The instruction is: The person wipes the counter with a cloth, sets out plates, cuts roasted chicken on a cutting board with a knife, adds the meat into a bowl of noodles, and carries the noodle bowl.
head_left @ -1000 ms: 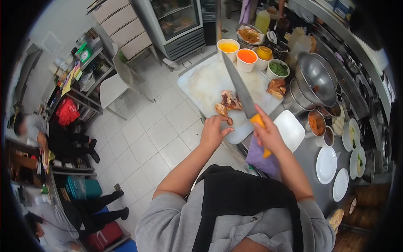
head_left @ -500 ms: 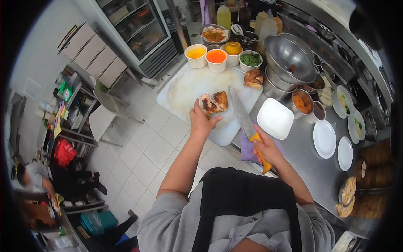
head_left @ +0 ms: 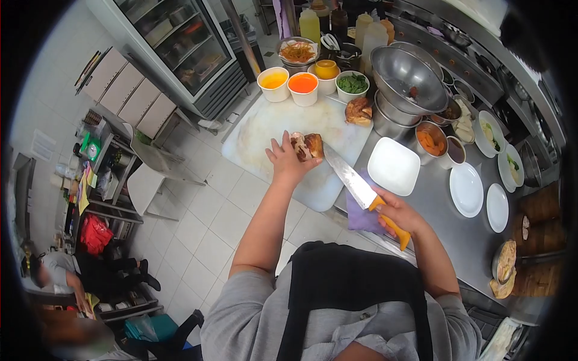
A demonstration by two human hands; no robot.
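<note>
Right hand (head_left: 400,215): fingers clamped round the knife's (head_left: 356,185) yellow handle. Tip right by the browned meat (head_left: 313,145); can't tell if touching. Left hand (head_left: 291,165): fingers spread apart, at the meat's left side, on the cutting board (head_left: 256,129). Farther: second chunk (head_left: 358,112), orange-filled tub (head_left: 303,96), then fridge (head_left: 208,78).

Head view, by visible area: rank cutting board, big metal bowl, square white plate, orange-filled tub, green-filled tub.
Largest to smallest:
1. cutting board
2. big metal bowl
3. square white plate
4. orange-filled tub and green-filled tub: look about alike, not ranked
</note>
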